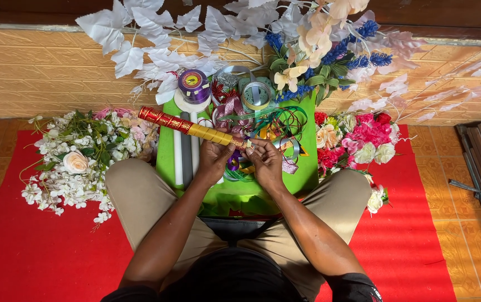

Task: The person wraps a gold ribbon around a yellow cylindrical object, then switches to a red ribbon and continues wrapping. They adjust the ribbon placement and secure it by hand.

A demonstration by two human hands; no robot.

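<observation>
Nearest are the knees in tan trousers, spread over a red mat. Between them the left hand wraps its grip around the near end of a stick bound in red and gold ribbon — fingers pressed together on it, the stick slanting away up and to the left. Just right of it, touching at the stick's tip, the right hand pinches the ribbon end between thumb and fingertips. Under both hands lies a green tray; just beyond the grip sits a tangle of loose ribbons, then ribbon spools. Left of the grip lie white flowers, right of it pink and red ones — farther off, white leaves against the wall.
</observation>
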